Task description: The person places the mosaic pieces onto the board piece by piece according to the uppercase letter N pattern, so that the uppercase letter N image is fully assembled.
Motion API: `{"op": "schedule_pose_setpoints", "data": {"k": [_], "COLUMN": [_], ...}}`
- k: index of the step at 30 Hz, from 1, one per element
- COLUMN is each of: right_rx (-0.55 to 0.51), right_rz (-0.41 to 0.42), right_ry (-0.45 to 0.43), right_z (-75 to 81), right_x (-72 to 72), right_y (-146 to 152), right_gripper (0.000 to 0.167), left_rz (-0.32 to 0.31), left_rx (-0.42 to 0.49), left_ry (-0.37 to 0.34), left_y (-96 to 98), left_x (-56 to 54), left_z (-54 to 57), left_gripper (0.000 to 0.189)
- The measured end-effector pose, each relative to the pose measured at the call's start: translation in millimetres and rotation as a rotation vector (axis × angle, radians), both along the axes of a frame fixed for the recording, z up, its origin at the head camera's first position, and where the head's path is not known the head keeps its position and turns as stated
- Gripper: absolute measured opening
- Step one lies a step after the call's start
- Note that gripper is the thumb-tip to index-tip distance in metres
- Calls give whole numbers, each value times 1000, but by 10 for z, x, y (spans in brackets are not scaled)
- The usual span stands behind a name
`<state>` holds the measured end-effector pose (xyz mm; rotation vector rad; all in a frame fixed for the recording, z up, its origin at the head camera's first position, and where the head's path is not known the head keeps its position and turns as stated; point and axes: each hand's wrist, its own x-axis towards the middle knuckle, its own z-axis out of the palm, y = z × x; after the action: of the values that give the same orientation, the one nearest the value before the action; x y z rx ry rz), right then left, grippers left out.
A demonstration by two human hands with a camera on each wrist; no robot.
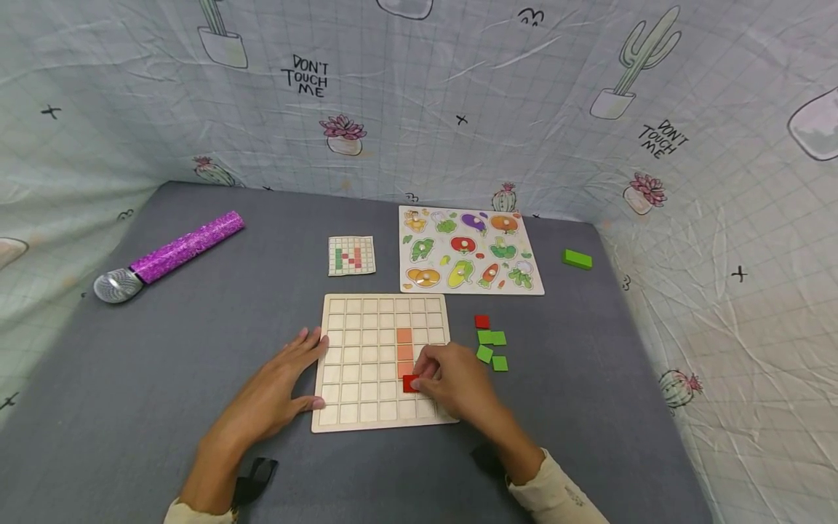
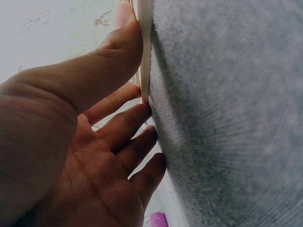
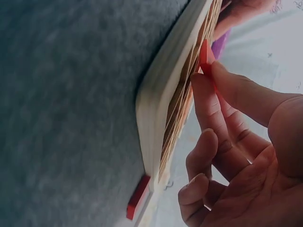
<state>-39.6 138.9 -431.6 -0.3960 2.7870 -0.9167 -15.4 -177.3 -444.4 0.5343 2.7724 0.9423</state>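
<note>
A wooden grid board (image 1: 360, 371) lies on the grey table, with several orange square tiles (image 1: 405, 352) in one of its columns. My right hand (image 1: 458, 382) pinches a red square tile (image 1: 409, 383) between thumb and fingers, just below the lowest orange tile. In the right wrist view the red tile (image 3: 206, 57) stands tilted at the fingertips, close over the grid. My left hand (image 1: 278, 389) rests at the board's left edge, fingers spread and thumb touching the rim. The left wrist view shows the fingertips of that hand (image 2: 104, 142) against the board's side (image 2: 145, 52).
Right of the board lie a red tile (image 1: 481, 321) and several green tiles (image 1: 500, 363). Behind it are a small pattern card (image 1: 352, 256) and a vegetable puzzle board (image 1: 471, 251). A green block (image 1: 577, 259) sits far right, a purple microphone (image 1: 186, 247) far left.
</note>
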Motion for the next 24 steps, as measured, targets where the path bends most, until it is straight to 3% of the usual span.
{"op": "schedule_pose_setpoints", "data": {"k": [9,18,24], "right_rx": [85,25,-76], "right_rz": [38,45,-13], "right_ry": [104,28,-18], "right_z": [-37,-16,39], "right_x": [31,18,-26], "right_y": [-67,-34,102], "right_gripper": [25,18,17], "left_rz": [1,1,1], "left_rx": [9,13,12], "left_ry": [-2,-2,-1], "left_y": [-9,-17,-17], "left_x": [9,10,14], "left_z": [-5,-7,-3], "left_gripper": [97,98,98]}}
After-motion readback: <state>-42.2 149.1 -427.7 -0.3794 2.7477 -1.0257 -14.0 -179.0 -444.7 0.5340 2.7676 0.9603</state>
